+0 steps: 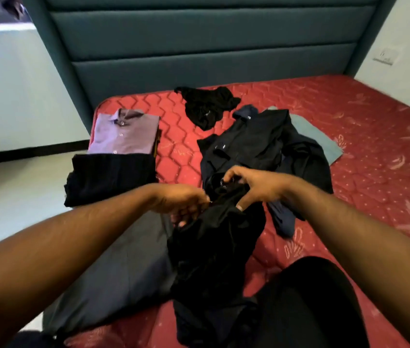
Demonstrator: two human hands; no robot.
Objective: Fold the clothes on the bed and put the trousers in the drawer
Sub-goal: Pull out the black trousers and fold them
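Nearest us, our dark-clad knee [307, 297] sits just below and right of the grip, and the black garment [211, 247] hangs from the grip down toward us onto the mattress [374, 136]. We've got both hands on its upper edge: left hand [181, 200] has fingers curled and pinching the cloth, right hand [254, 183] pinches the same edge just beside it, the two nearly touching. Can't tell if it's trousers or a shirt; too dark and bunched. Judging by the drape, it's light, limp, no stiffness, likely slightly slippery, so it'll sag wherever we don't hold it. Better to hold at a hem or waistband, hands spread well apart, then shake flat before folding. Left of the grip and under our left forearm lies a grey garment [113, 272], spread flat. Beyond-left of the grip: folded dark piece [111, 179] with a folded purple shirt [126, 134] just past it, touching. Just beyond the grip is the unfolded dark pile [256, 144] over a pale-blue piece [319, 139], and further back a crumpled black item [209, 106]. No drawer in view.
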